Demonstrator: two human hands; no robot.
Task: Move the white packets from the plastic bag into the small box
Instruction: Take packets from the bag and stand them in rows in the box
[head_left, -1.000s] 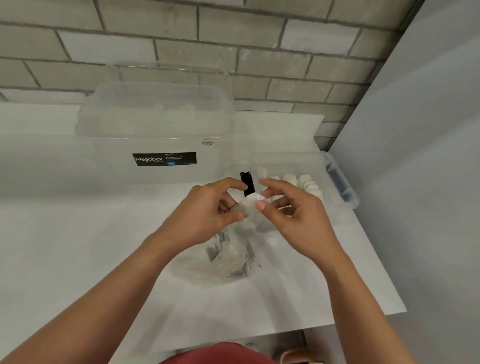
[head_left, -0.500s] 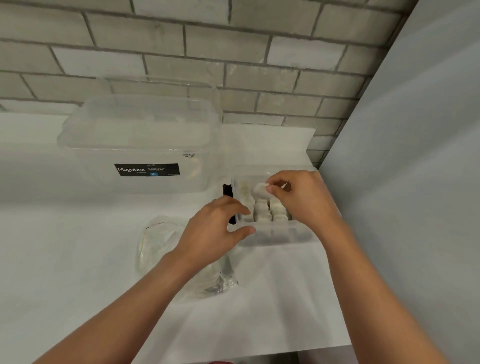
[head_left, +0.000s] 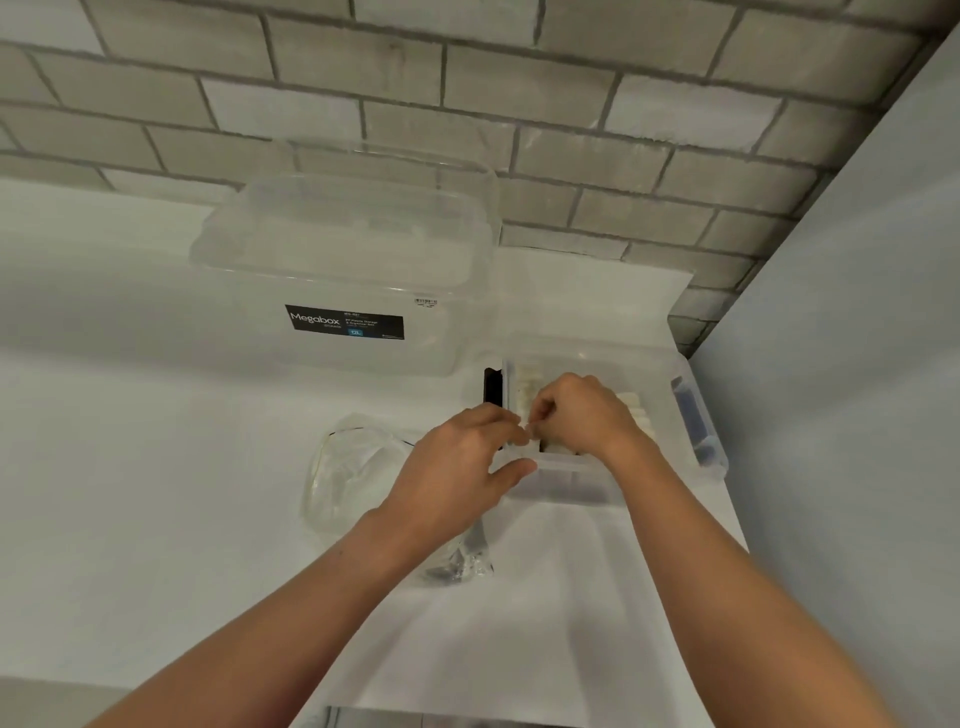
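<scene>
The small clear box (head_left: 660, 374) stands at the table's right, with rows of white packets (head_left: 635, 404) standing inside it. My right hand (head_left: 582, 415) is down in the box's front left part, fingers curled, pinching a white packet (head_left: 525, 435) that is mostly hidden by the fingers. My left hand (head_left: 457, 467) grips the box's front left corner, thumb against the front wall and fingers over the rim. The crumpled clear plastic bag (head_left: 353, 467) lies on the table to the left of the box, partly under my left wrist.
A large clear Megabox container (head_left: 337, 270) with a lid stands behind the bag, against the brick wall. A grey wall (head_left: 857, 415) runs close along the small box's right side. The white table's (head_left: 156, 493) front edge is near the bottom of the view.
My right hand carried a packet from above the bag over into the box and has lowered it to the front left. My left hand left the bag and took the box's corner.
</scene>
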